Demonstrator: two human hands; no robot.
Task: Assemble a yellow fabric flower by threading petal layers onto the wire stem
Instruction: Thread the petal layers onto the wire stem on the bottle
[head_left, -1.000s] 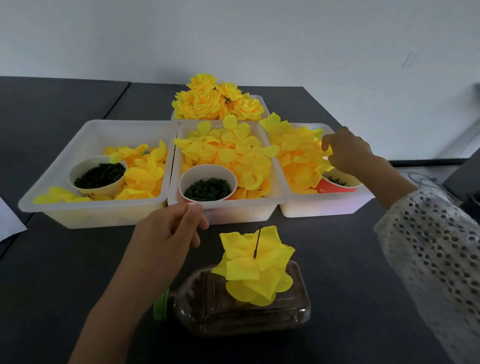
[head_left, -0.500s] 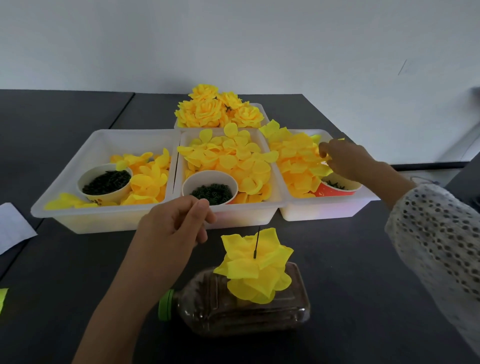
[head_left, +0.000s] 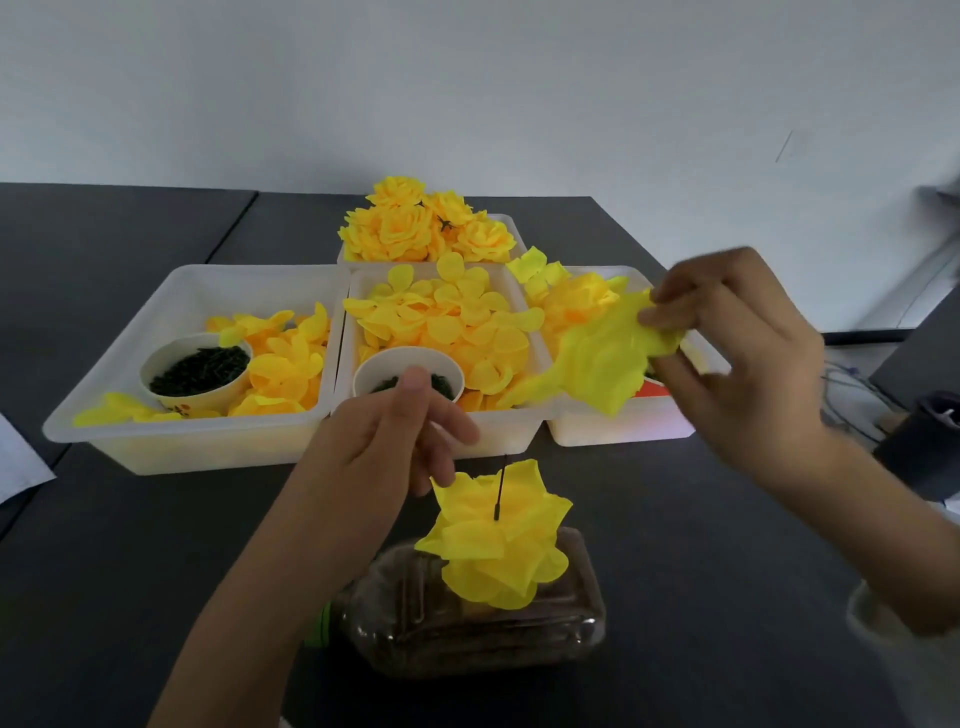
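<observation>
A part-built yellow flower (head_left: 496, 543) sits on a thin black wire stem (head_left: 501, 486) that sticks up out of a clear plastic bottle (head_left: 467, 629) lying on its side. My right hand (head_left: 737, 353) pinches a yellow petal layer (head_left: 605, 358) by its edge and holds it in the air over the right tray (head_left: 613, 434). My left hand (head_left: 384, 447) hovers just left of the stem above the flower, fingers loosely curled, with nothing visible in it.
Three white trays of loose yellow petals stand side by side: the left tray (head_left: 197, 457) and middle tray (head_left: 511, 431) each hold a cup of dark green pieces (head_left: 200, 369). Finished yellow flowers (head_left: 421, 228) fill a tray behind. A dark container (head_left: 924, 441) stands at the right.
My right hand has come up out of the right tray with a petal layer pinched in it. My left hand has stayed near the stem.
</observation>
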